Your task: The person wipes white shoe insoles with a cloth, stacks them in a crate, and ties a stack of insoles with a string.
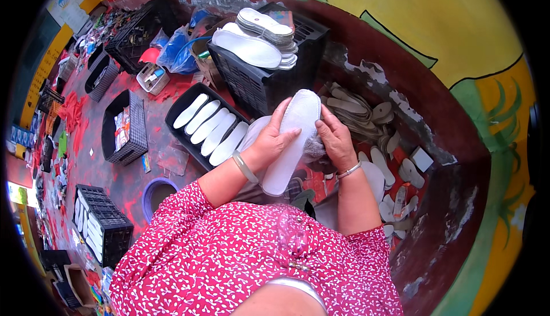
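A long white insole (290, 144) is held up in front of my chest, tilted with its wider end away from me. My left hand (269, 144) grips its left edge, thumb lying across the top face. On the other side, my right hand (338, 141) pinches the right edge near the wide end, its thumb at the rim and the other fingers partly hidden. Beneath the insole, beside my right hand, is a grey fuzzy material (314, 149); I cannot tell whether that hand touches it.
A black tray (175, 120) of white insoles lies to the left. Ahead, a black crate (235, 81) bears stacked insoles (263, 35). More insoles (349, 107) pile up by the wall at right. A purple-rimmed bucket (150, 193) and another insole crate (114, 224) stand at left.
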### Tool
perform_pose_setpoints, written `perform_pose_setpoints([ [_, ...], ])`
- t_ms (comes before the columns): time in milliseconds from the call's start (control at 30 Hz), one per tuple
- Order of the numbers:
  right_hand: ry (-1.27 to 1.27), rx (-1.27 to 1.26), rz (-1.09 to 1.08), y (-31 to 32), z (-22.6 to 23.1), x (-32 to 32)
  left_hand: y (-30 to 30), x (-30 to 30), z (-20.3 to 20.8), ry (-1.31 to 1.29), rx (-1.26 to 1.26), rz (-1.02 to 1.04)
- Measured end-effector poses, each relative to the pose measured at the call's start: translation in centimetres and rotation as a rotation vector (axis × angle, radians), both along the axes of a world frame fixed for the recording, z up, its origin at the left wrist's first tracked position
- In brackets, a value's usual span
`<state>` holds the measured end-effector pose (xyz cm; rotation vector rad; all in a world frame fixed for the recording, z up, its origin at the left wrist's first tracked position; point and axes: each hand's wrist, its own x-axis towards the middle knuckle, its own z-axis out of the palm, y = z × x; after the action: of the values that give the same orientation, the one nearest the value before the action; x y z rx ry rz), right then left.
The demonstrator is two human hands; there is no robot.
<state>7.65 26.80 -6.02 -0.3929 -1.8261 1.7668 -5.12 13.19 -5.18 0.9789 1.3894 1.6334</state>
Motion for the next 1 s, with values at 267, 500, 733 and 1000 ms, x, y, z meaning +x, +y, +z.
perform_pose_setpoints([
  [267,-0.024,0.032,0.012,0.0,-0.7,0.1,-0.3,0.1,-1.1,0.337,-0.119,-0.041],
  [500,0.105,-0.418,0.066,-0.3,-0.3,-0.2,-0.4,0.2,-0.5,-0.379,-0.048,-0.135],
  [733,0.088,-0.152,0.065,1.7,1.6,1.7,-0.5,-0.2,-0.7,0.114,-0.102,-0.189],
  [1000,0.02,0.367,-0.091,1.8,-0.1,1.3,0.2,0.5,-2.1,0.283,-0.096,-0.118],
])
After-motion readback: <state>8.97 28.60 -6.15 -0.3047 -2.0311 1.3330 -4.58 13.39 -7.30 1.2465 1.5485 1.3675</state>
